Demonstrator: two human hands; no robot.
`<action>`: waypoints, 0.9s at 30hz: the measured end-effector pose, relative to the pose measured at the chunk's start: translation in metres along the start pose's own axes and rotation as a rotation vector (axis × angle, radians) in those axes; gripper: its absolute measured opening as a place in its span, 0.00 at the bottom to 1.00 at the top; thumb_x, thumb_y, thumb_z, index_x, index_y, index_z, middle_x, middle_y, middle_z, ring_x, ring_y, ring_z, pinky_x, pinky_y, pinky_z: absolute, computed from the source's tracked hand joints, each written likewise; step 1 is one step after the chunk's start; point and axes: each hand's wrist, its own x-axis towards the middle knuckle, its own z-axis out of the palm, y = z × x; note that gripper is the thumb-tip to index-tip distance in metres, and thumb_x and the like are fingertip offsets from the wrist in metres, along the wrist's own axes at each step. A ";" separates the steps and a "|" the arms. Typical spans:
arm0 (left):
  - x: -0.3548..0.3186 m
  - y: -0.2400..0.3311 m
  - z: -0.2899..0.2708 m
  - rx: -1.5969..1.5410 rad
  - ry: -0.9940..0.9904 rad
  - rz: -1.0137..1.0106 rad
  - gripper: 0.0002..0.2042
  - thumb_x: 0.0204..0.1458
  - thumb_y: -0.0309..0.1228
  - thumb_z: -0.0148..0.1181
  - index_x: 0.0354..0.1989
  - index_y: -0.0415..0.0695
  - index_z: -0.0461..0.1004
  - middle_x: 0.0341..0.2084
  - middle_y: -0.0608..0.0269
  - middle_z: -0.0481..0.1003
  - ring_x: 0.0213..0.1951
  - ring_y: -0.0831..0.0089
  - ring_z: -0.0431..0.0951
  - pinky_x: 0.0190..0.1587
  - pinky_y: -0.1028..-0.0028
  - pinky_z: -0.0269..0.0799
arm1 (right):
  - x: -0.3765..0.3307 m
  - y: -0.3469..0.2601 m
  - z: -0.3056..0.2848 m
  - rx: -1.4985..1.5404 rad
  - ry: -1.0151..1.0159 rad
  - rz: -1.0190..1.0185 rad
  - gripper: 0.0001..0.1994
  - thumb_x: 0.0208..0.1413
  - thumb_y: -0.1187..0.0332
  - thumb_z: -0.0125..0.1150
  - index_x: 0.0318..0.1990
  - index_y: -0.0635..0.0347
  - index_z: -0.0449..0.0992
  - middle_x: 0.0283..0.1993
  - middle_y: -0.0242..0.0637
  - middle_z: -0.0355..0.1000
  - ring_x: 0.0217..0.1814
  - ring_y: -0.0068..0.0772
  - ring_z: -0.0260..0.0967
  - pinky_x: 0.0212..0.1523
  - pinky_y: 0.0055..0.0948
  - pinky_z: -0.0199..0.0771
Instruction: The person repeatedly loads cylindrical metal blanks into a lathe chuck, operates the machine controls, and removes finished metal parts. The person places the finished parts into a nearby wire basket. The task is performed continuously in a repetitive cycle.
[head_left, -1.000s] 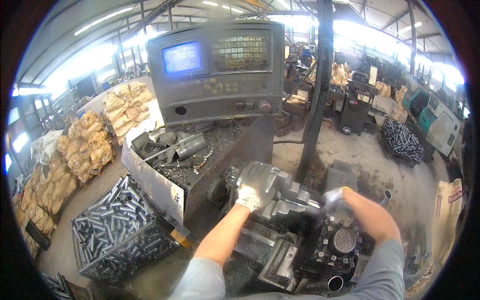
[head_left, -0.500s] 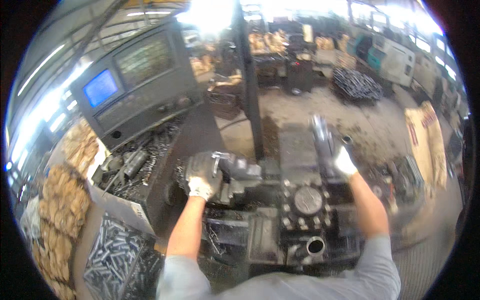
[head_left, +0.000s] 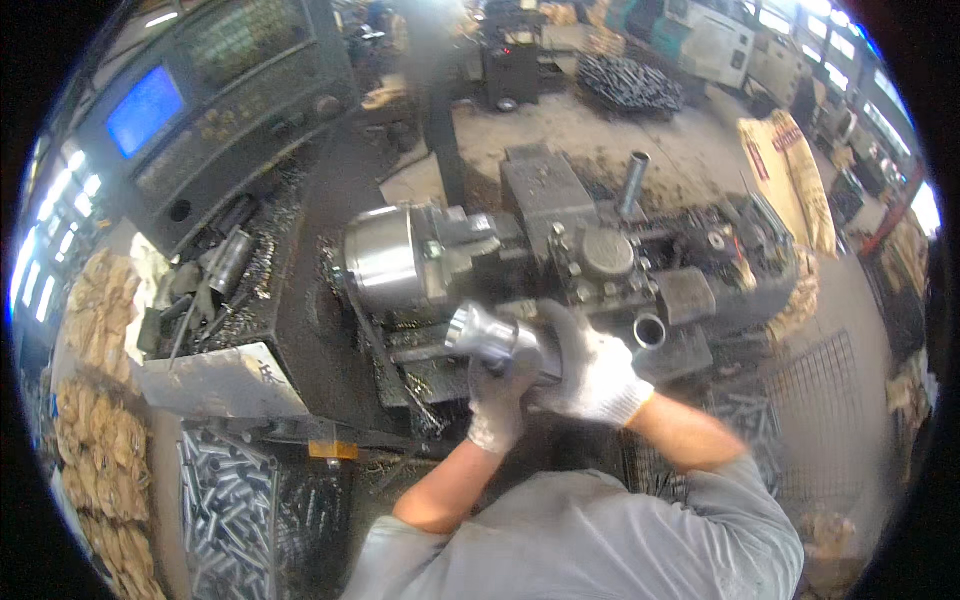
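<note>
Both hands wear white knit gloves and meet on one shiny metal cylinder [head_left: 482, 333], held low in front of the lathe. Left hand [head_left: 497, 395] — fingers curled up around the underside of the part, closed on it near its middle. Right hand [head_left: 592, 368] — wrapped over the rear end of the same part, fingers folded down and closed; palm hides that end. Only the bright front end of the cylinder shows, pointing left and slightly up toward the chuck [head_left: 385, 260]; cylinder and chuck are near but apart.

Chuck: large, silver, jaws facing right toward the dark tool block [head_left: 605, 255]. Open tube mouth [head_left: 649, 330] just right of the right hand, not touched.

Surroundings — grey control panel with a lit blue screen [head_left: 146, 110] at upper left; below it a tray of dark tools and swarf [head_left: 215, 280]. Wire crate of short steel tubes [head_left: 225, 510] at lower left, well apart from the hands. Stacked tan sacks [head_left: 95, 420] along the left edge. Grey sleeves [head_left: 600, 540] enter from the lower edge.
</note>
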 end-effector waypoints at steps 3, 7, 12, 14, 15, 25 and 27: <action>-0.004 -0.034 -0.035 0.071 0.230 -0.342 0.24 0.56 0.31 0.76 0.60 0.40 0.76 0.49 0.60 0.81 0.50 0.67 0.80 0.56 0.62 0.76 | -0.044 0.051 0.050 0.063 -0.448 0.353 0.49 0.44 0.54 0.81 0.72 0.65 0.62 0.60 0.58 0.77 0.59 0.56 0.79 0.58 0.44 0.82; -0.011 -0.072 -0.047 0.309 0.429 -0.484 0.25 0.59 0.34 0.73 0.63 0.42 0.75 0.54 0.59 0.79 0.55 0.66 0.78 0.63 0.62 0.71 | -0.079 0.099 0.125 0.340 -0.459 0.565 0.41 0.47 0.56 0.79 0.66 0.66 0.69 0.51 0.52 0.81 0.51 0.44 0.81 0.53 0.41 0.82; -0.020 -0.066 -0.064 -0.072 0.217 -0.357 0.20 0.66 0.44 0.64 0.60 0.46 0.75 0.50 0.63 0.80 0.54 0.62 0.79 0.61 0.59 0.75 | -0.146 0.139 0.076 0.311 -0.403 0.583 0.33 0.45 0.42 0.76 0.47 0.66 0.84 0.38 0.53 0.83 0.41 0.52 0.83 0.45 0.46 0.82; -0.026 -0.044 -0.074 -0.210 0.152 -0.402 0.19 0.68 0.49 0.60 0.56 0.47 0.75 0.48 0.60 0.81 0.51 0.61 0.82 0.58 0.56 0.79 | -0.207 0.157 0.002 0.281 -0.405 0.542 0.36 0.42 0.43 0.77 0.51 0.65 0.83 0.41 0.51 0.84 0.42 0.48 0.84 0.46 0.43 0.82; -0.025 -0.031 -0.077 -0.228 0.144 -0.434 0.20 0.69 0.51 0.58 0.55 0.46 0.75 0.47 0.59 0.82 0.48 0.59 0.84 0.55 0.54 0.81 | -0.244 0.162 -0.037 0.191 -0.466 0.800 0.36 0.39 0.45 0.79 0.52 0.63 0.83 0.42 0.50 0.85 0.43 0.45 0.84 0.48 0.41 0.82; -0.036 -0.007 -0.066 -0.430 0.013 -0.606 0.31 0.71 0.60 0.47 0.59 0.41 0.76 0.47 0.56 0.83 0.43 0.62 0.87 0.46 0.52 0.86 | -0.147 0.148 -0.031 0.066 0.176 0.562 0.42 0.49 0.58 0.77 0.72 0.62 0.66 0.59 0.51 0.81 0.57 0.50 0.82 0.63 0.40 0.78; -0.041 -0.008 -0.064 -0.377 0.002 -0.631 0.33 0.69 0.62 0.47 0.59 0.42 0.75 0.46 0.57 0.83 0.42 0.62 0.87 0.46 0.52 0.86 | -0.077 0.134 0.002 0.025 0.074 0.539 0.36 0.45 0.57 0.80 0.62 0.60 0.74 0.53 0.56 0.82 0.53 0.55 0.83 0.55 0.45 0.80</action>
